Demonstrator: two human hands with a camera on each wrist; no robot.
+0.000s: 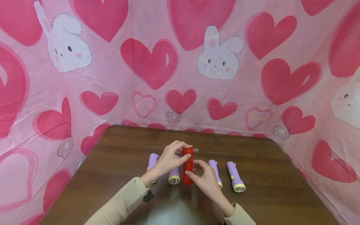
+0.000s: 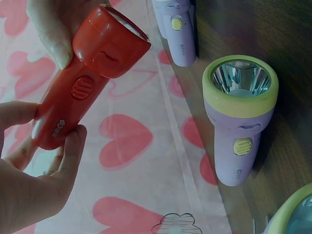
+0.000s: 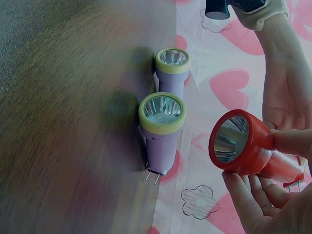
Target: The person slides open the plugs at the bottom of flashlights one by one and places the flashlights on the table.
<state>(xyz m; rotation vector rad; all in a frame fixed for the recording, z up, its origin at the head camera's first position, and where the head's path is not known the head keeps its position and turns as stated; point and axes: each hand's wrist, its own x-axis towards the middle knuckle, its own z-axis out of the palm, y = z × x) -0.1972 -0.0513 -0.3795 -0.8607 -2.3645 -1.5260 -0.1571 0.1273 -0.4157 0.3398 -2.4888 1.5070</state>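
Observation:
A red flashlight (image 1: 187, 167) is held upright above the table by both hands. My left hand (image 1: 168, 161) grips its narrow tail end, thumb on one side and fingers on the other. Lower down, my right hand (image 1: 207, 179) holds it by the wide head. Metal plug prongs (image 1: 195, 150) stick out near the tail. In the left wrist view the red flashlight (image 2: 80, 85) shows its ribbed red switch. The right wrist view shows its clear lens and silver reflector (image 3: 231, 139).
Several purple flashlights with yellow rims lie on the brown wooden table (image 1: 267, 162): two on the left, one partly behind my left hand (image 1: 173, 176), and two on the right, the outermost purple flashlight (image 1: 234, 175) fully visible. Pink heart-patterned cloth (image 1: 157, 103) surrounds the table.

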